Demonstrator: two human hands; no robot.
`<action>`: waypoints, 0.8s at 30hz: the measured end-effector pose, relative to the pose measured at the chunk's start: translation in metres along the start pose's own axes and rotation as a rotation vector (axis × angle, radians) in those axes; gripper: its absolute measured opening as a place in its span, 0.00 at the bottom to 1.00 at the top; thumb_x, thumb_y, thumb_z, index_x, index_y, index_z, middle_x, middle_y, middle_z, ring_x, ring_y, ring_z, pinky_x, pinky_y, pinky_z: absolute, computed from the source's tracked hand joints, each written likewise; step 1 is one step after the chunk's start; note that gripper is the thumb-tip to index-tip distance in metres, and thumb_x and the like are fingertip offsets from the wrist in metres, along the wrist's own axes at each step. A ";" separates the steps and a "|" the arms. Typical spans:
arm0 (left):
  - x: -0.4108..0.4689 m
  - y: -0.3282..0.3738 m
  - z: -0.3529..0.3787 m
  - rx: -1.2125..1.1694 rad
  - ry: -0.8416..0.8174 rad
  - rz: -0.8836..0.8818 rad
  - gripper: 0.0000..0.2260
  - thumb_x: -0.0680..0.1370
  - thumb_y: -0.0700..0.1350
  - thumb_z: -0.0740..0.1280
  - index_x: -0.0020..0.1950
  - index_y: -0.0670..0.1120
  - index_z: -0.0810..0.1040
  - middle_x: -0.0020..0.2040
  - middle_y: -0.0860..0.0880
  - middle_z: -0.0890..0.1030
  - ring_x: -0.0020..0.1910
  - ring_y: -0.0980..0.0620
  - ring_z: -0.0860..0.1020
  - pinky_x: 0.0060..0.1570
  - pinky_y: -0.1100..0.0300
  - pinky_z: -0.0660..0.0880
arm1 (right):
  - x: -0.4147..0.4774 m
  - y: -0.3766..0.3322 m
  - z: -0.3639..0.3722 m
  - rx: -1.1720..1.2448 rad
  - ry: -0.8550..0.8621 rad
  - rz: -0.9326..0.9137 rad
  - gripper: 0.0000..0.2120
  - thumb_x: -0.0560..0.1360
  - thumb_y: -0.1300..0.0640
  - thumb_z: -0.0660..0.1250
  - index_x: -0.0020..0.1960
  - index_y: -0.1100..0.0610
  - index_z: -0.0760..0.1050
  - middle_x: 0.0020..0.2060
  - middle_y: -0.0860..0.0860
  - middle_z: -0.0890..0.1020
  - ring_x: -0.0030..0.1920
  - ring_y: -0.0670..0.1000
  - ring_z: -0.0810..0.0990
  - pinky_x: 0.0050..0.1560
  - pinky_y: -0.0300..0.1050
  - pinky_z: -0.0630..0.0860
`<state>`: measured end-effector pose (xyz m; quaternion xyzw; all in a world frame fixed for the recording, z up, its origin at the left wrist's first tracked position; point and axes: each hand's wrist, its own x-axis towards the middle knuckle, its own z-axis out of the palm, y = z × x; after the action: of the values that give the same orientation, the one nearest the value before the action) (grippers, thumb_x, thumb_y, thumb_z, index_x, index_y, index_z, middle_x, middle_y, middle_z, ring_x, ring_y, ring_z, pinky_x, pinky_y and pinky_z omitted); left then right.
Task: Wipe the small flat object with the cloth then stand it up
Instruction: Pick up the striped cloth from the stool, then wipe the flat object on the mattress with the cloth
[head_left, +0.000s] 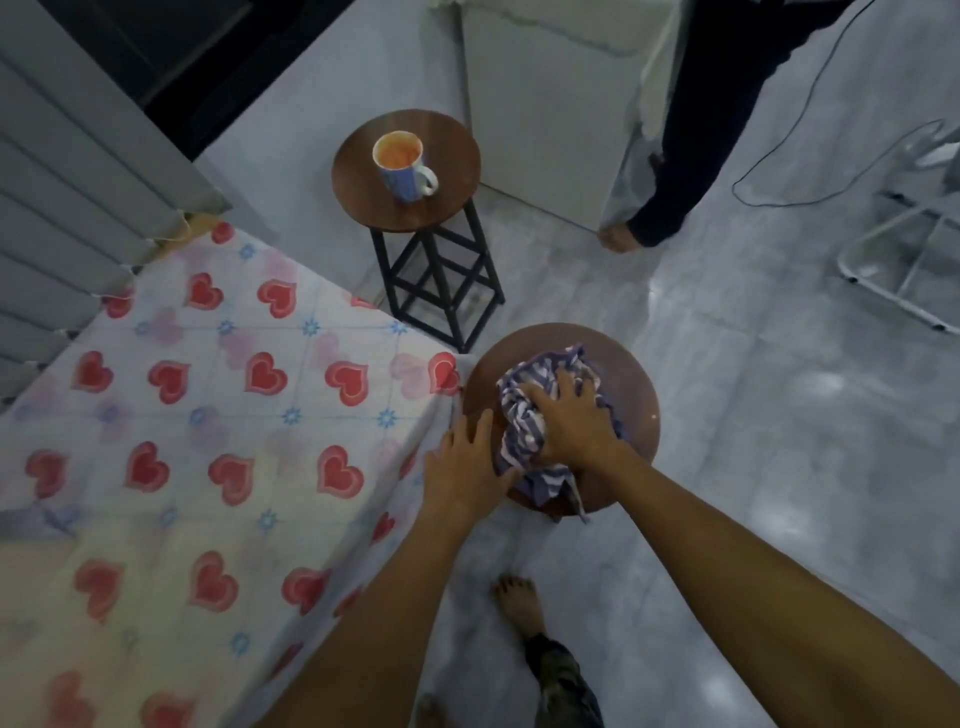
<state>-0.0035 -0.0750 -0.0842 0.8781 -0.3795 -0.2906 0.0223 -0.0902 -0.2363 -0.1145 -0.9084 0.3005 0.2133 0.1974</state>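
Pressing striped cloth (540, 415) flat onto near round stool (639, 415), right hand (571, 415) lies palm down, fingers spread over bunched fabric. Left hand (470, 462) rests open at stool's left edge, thumb touching cloth, grasping nothing. Small flat object not visible; judged hidden under cloth, position unconfirmed. Risks: cloth tail hangs over near edge, so wiping stroke may drag object off; hard push near edge may tip stool. Mug (402, 166) on far stool (457, 156), well apart.
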 end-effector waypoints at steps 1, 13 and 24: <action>-0.002 -0.003 -0.001 -0.007 -0.005 -0.008 0.41 0.77 0.67 0.62 0.82 0.50 0.49 0.83 0.42 0.53 0.79 0.40 0.59 0.73 0.39 0.63 | 0.000 -0.003 -0.001 0.014 0.010 -0.010 0.45 0.68 0.41 0.74 0.77 0.41 0.52 0.78 0.64 0.54 0.75 0.74 0.51 0.66 0.72 0.67; -0.044 -0.055 -0.061 -0.107 0.120 -0.064 0.38 0.77 0.64 0.65 0.80 0.53 0.52 0.80 0.41 0.59 0.77 0.38 0.61 0.71 0.36 0.62 | -0.048 -0.071 -0.048 0.194 0.155 0.002 0.32 0.69 0.50 0.70 0.72 0.48 0.66 0.65 0.61 0.70 0.60 0.66 0.74 0.57 0.60 0.75; -0.144 -0.237 -0.180 -0.144 0.369 -0.132 0.37 0.80 0.66 0.59 0.82 0.52 0.49 0.83 0.44 0.51 0.81 0.40 0.53 0.76 0.38 0.55 | -0.086 -0.307 -0.089 0.237 0.459 -0.349 0.36 0.66 0.45 0.76 0.71 0.51 0.69 0.61 0.62 0.76 0.56 0.65 0.77 0.51 0.56 0.78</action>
<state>0.1688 0.1586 0.0748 0.9356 -0.2888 -0.1521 0.1348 0.0647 -0.0122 0.0743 -0.9414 0.1996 -0.0708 0.2626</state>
